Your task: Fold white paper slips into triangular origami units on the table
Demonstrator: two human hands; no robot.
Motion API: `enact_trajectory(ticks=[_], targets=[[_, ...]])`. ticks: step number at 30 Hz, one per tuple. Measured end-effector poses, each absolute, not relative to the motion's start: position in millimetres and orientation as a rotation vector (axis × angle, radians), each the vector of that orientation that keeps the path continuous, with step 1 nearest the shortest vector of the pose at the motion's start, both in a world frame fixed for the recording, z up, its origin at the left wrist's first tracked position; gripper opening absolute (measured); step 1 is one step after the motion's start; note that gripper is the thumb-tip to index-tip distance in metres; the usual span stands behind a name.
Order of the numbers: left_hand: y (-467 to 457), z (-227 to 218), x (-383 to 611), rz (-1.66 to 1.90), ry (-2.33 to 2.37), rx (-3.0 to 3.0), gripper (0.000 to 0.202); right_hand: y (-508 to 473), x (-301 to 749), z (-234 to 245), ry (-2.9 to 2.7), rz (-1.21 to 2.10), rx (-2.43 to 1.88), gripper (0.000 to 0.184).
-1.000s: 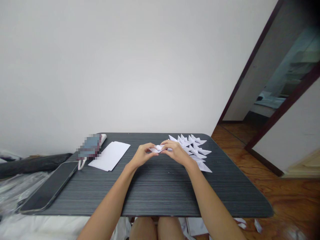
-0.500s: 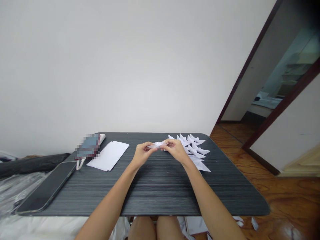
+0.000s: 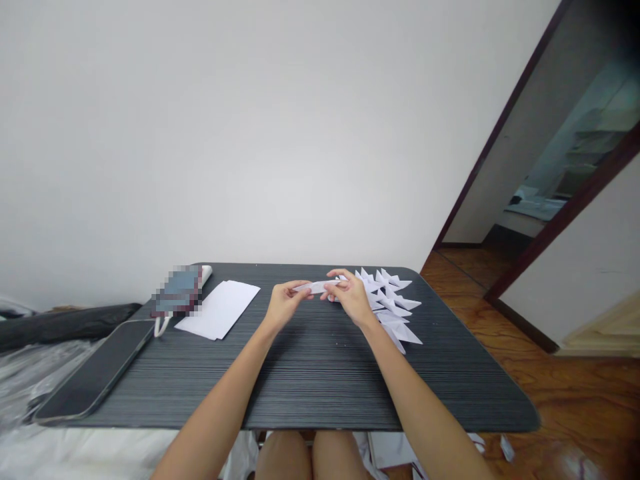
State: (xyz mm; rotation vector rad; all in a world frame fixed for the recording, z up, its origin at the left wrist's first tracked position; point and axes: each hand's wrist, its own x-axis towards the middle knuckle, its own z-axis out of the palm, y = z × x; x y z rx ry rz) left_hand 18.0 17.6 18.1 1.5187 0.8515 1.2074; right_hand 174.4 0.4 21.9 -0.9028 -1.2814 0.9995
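Note:
A small folded paper boat (image 3: 317, 287) is held up between both hands over the back middle of the dark table (image 3: 320, 380). My left hand (image 3: 283, 305) pinches its left end between thumb and fingers. At the other end, my right hand (image 3: 354, 299) grips the paper with its thumb and a finger, while the index finger is lifted off. Just right of that hand lies a group of several white paper boats (image 3: 395, 303), partly hidden behind the hand and wrist.
A stack of white paper sheets (image 3: 220, 310) lies on the left. Beyond it is a blurred-out device (image 3: 177, 291) with a white cable (image 3: 161, 327). A large dark phone (image 3: 95, 373) rests at the left edge. White wall stands behind; paper scraps (image 3: 507, 447) lie on the floor.
The boat has been tilted, so its flat side now shows instead of its raised middle peak. My right index finger has lifted away from the paper.

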Motion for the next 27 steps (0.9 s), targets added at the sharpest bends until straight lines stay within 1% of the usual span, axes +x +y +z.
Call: enact_trajectory(ticks=[2,7,11,14,16,18,20,23,27], targets=[[19,16,18,1.184,0.794,1.408,0.034,3,176,18,-1.227,1.07,-0.919,0.026],[22,13,18,1.107,0.647,1.204,0.039,8,178,12,-1.12,1.188,-0.861,0.026],[22,14,17,1.066,0.637,1.198,0.044,9,179,12,-1.117,1.156,-0.893,0.025],[21,16,17,1.055,0.719,1.342,0.048,9,178,13,-1.172,1.091,-0.912,0.026],[20,18,16,1.049,0.759,1.474,0.044,8,176,13,-1.222,1.06,-0.901,0.026],[19,19,16,1.066,0.775,1.57,0.035,8,174,12,-1.267,1.048,-0.878,0.025],[18,20,16,1.103,0.791,1.621,0.031,7,172,11,-1.287,1.054,-0.858,0.029],[15,21,15,1.12,0.824,1.677,0.029,6,168,8,-1.259,1.07,-0.872,0.036],[15,21,15,1.128,0.849,1.682,0.028,6,163,5,-1.185,1.086,-0.898,0.036]])
